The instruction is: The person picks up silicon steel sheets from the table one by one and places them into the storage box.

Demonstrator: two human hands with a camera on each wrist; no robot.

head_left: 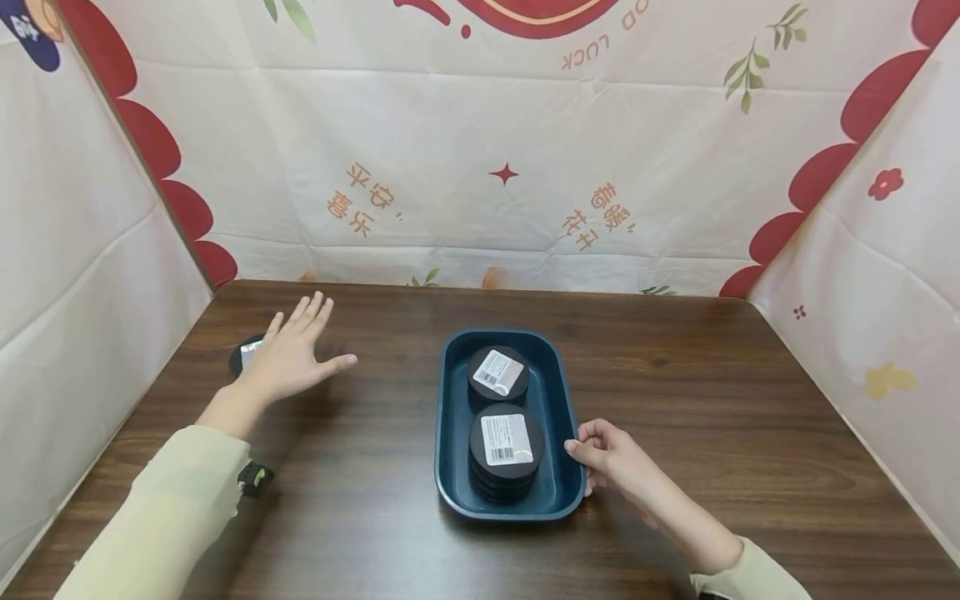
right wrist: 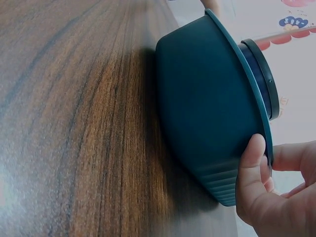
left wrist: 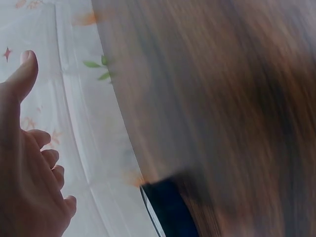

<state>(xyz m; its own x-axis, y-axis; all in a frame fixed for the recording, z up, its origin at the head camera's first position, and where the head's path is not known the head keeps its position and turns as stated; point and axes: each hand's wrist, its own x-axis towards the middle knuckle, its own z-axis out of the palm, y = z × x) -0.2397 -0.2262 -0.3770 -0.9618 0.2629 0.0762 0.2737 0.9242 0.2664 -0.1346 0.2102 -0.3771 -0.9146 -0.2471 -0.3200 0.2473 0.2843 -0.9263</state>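
My left hand is over the left part of the table with fingers straight and thumb spread, nothing in its grasp. It partly hides a black round disc with a white label, which also shows at the bottom of the left wrist view as a dark edge. With thumb and fingers my right hand pinches the right rim of a dark teal tray. Inside the tray stand two stacks of black discs, a far one and a taller near one, each with a white barcode label on top.
The tray sits on a brown wood-grain table. Printed white cloth hangs behind the table and along both sides. A small black device is worn at the left wrist.
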